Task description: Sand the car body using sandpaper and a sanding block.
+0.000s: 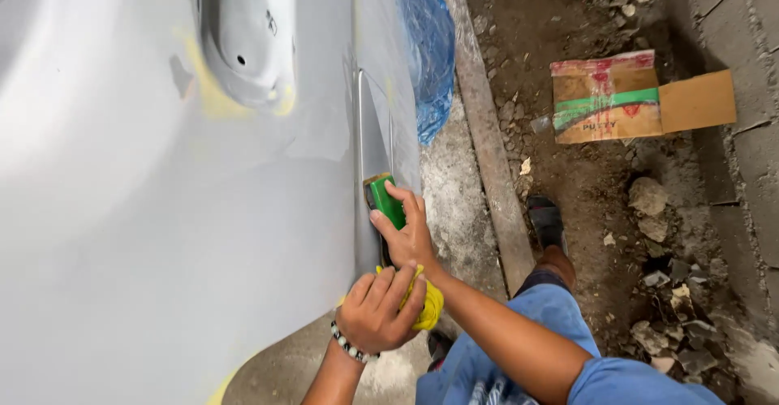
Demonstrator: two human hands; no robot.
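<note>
Head view shows the right hand (408, 233) closed round a green sanding block (386, 200), which is pressed against the rear edge of a grey car panel (162, 210), right where the panel seam runs down; the left hand (375, 309) is bunched tight around a yellow cloth (428, 308), held just below the block and touching the right wrist.

A few things could go sideways from here, judging by the setup; the block is sat on a sharp edge, so primer could easily be cut through to bare metal if too much pressure is leaned on that corner; yellowish filler patches (213, 88) are visible higher up near the handle recess (247, 36), so the surface is clearly thin-skinned in places. The cloth could be dragged across fresh dust and scratches smeared in; grit could also be picked up, since dirt and rubble (649, 202) are lying close by. Blue plastic sheeting (426, 48) hangs just beside the work and could be snagged.
</note>
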